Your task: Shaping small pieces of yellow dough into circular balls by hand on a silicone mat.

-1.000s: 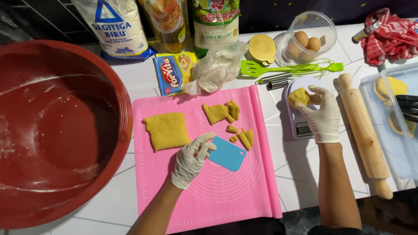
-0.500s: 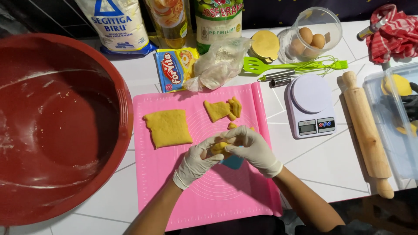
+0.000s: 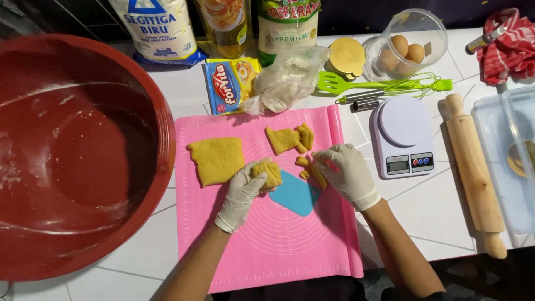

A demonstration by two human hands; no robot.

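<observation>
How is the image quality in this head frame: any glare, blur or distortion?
Head view: even light, sharp focus on the left hand and dough lump; mild glare on the red bowl; wide-lens bending at the edges; dark bottom right corner.

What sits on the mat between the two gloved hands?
In the head view, between the left hand and right hand lie a blue scraper and small yellow dough scraps on the pink mat.

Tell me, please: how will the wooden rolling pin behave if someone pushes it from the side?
The rolling pin is round and lies free on the tiled counter, so it would probably roll. It looks like solid wood, likely stiff and fairly heavy.
</observation>
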